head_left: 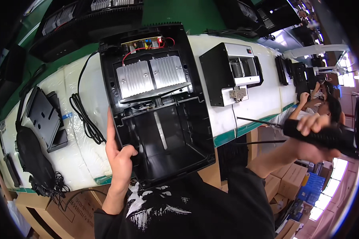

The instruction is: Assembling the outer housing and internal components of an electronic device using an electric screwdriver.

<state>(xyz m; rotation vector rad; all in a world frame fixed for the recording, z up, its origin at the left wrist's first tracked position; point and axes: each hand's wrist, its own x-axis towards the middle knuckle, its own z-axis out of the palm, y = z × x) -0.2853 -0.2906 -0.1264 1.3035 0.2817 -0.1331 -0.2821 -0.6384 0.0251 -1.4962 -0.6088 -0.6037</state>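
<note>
A large black plastic housing lies open side up in front of me, its lower end close to my shirt. My left hand grips its near left wall, thumb over the rim and fingers along the outside. Inside its far half sit two finned silver heat sinks, with a circuit board and red wires beyond them. Off to the right, my right hand is wrapped round a black corded electric screwdriver, slightly blurred. The screwdriver's long thin bit points left, apart from the housing.
A black and silver machine stands on the white-covered bench right of the housing. Left lie a coiled black cable, black flat panels and a black bundle. Cardboard boxes stand below. Another person works at far right.
</note>
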